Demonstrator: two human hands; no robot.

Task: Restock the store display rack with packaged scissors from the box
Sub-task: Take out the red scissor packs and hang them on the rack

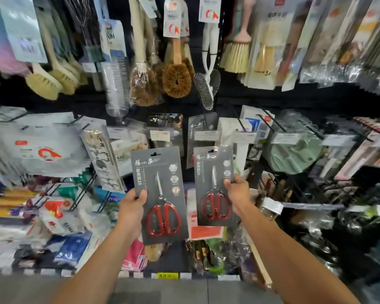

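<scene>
Pinching one side edge each, the left hand and right hand hold the left scissors pack and right scissors pack upright before the display rack; the cards seem stiff, light, handle-heavy.

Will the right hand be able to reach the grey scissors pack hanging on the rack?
Probably yes. The right hand holds a scissors pack just below the hanging pack, and nothing sits between them.

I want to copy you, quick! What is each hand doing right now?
Left hand: grips a grey card pack of red-handled scissors by its left edge.
Right hand: grips a second grey card pack of red-handled scissors.
</scene>
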